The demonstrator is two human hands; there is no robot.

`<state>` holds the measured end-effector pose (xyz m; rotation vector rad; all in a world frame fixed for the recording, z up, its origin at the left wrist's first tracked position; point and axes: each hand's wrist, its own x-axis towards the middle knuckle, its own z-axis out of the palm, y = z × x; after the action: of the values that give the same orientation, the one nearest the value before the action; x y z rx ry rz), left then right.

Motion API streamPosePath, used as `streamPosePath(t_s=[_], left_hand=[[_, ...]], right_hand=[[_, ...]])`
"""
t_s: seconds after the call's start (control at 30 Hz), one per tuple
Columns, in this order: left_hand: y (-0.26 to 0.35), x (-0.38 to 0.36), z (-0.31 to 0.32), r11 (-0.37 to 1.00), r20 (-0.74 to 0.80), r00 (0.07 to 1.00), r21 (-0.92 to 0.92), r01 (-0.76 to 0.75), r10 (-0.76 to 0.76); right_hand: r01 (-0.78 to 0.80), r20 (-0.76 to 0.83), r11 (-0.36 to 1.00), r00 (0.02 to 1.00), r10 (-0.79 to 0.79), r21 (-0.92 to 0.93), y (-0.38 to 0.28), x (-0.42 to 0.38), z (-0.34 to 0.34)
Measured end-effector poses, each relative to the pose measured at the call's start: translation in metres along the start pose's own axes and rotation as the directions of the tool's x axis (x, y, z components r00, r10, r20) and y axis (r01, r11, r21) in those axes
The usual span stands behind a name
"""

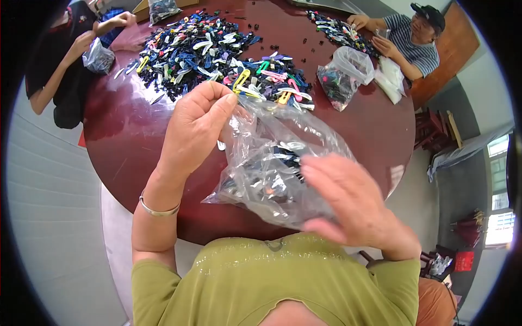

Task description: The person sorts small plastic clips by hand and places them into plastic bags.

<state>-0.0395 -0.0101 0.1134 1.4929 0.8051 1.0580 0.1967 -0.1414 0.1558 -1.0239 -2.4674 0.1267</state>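
My left hand [204, 122] is closed in a pinch on the rim of a clear plastic bag [247, 187], holding it up over the near side of the table. Dark and white clips [288, 155] show through the film inside the bag. Against the bag's right side is my right hand [353, 201], its fingers stretched out and slightly blurred, with the thumb apart below them. Just beyond the bag spreads a large pile of hair clips [190, 54], mostly black, blue and white, with some yellow, green and pink ones at its near edge.
Around the round dark red table [125, 163], one person [60, 60] at the left holds a filled bag [98, 57]. Another person [416, 41] at the right handles clips by a smaller pile [340, 31]. A second filled bag [342, 79] stands near white plastic bags [389, 80].
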Motion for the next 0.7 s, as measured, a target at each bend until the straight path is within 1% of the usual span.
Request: streamPosePath(t_s=[0.1, 0.17, 0.2, 0.3, 0.33, 0.43, 0.47, 0.5, 0.53, 0.57, 0.6, 0.67, 0.7], left_hand=[[-0.003, -0.002, 0.003, 0.997, -0.013, 1.000, -0.071, 0.001, -0.002], [-0.009, 0.000, 0.001, 0.981, -0.034, 0.998, -0.186, 0.054, -0.061], [-0.011, 0.001, 0.001, 0.965, -0.045, 0.995, -0.249, 0.077, -0.091], [0.002, -0.004, 0.002, 0.989, 0.008, 0.989, 0.025, 0.145, -0.145], [0.007, -0.004, 0.003, 0.990, 0.031, 0.992, 0.082, 0.116, -0.119], [0.012, -0.009, -0.001, 0.977, 0.088, 0.996, 0.213, 0.000, -0.019], [0.008, -0.010, -0.002, 0.969, 0.124, 0.991, 0.232, -0.087, 0.059], [0.011, -0.011, -0.002, 0.978, 0.140, 0.990, 0.208, -0.035, 0.006], [0.018, -0.012, -0.002, 0.983, 0.156, 0.987, 0.184, 0.019, -0.048], [0.023, -0.013, -0.003, 0.984, 0.173, 0.980, 0.162, 0.073, -0.101], [0.023, -0.012, -0.004, 0.986, 0.129, 0.984, 0.133, 0.105, -0.122], [0.024, -0.005, -0.008, 0.985, 0.045, 0.986, 0.074, 0.159, -0.162], [0.021, 0.000, -0.012, 0.984, -0.006, 0.990, 0.106, 0.142, -0.143]], right_hand=[[-0.178, 0.189, 0.982, 0.968, 0.163, 0.062, -0.017, 0.003, 0.027], [0.074, 0.133, 0.992, 0.989, -0.060, -0.105, -0.019, -0.002, 0.052], [0.199, 0.127, 0.961, 0.976, -0.176, -0.195, -0.019, -0.005, 0.061], [0.256, 0.166, 0.959, 0.958, -0.235, -0.119, -0.012, -0.002, 0.066], [0.217, 0.156, 0.976, 0.964, -0.213, -0.004, -0.009, 0.000, 0.058], [0.105, -0.072, 0.967, 0.993, -0.090, 0.234, -0.005, 0.008, 0.020], [0.035, -0.048, 0.954, 0.999, -0.021, 0.299, 0.001, 0.011, 0.000], [0.051, -0.162, 0.943, 0.987, 0.004, 0.330, 0.012, 0.016, -0.007], [-0.050, -0.220, 0.954, 0.968, 0.119, 0.296, 0.019, 0.020, -0.014], [-0.173, -0.279, 0.967, 0.935, 0.221, 0.186, 0.035, 0.023, -0.010], [-0.230, -0.325, 0.946, 0.898, 0.296, 0.227, 0.058, 0.031, 0.000], [-0.438, -0.226, 0.878, 0.851, 0.474, 0.195, 0.111, 0.034, 0.022], [-0.458, -0.209, 0.878, 0.854, 0.477, 0.138, 0.141, 0.031, 0.038]])
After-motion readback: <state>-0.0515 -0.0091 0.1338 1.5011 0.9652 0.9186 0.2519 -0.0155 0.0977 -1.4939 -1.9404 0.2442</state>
